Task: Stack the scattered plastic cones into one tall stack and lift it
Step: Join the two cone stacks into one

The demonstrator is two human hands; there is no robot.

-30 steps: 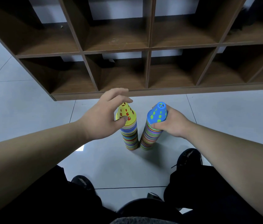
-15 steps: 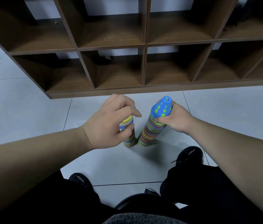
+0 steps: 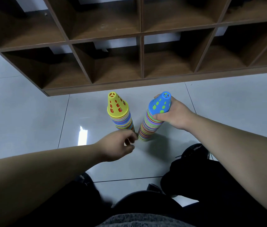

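Observation:
Two stacks of coloured plastic cones stand side by side on the tiled floor. The left stack (image 3: 121, 117) has a yellow cone with red holes on top and stands free and upright. The right stack (image 3: 147, 128), topped by a blue cone (image 3: 160, 104) with green holes, leans a little to the right. My right hand (image 3: 173, 114) grips it just below that blue cone. My left hand (image 3: 118, 146) is low in front of the yellow-topped stack's foot and hides the base. Its fingers are loosely curled, with nothing visible between them.
A brown wooden cubby shelf (image 3: 142, 82) stands on the floor right behind the stacks. My black shoes (image 3: 193, 152) and dark trouser legs fill the near floor. Bare grey tiles (image 3: 22, 120) lie to the left and right.
My left hand has come off the top of the yellow-topped stack and dropped to its foot, uncovering the yellow cone. My right hand keeps its grip on the blue-topped stack.

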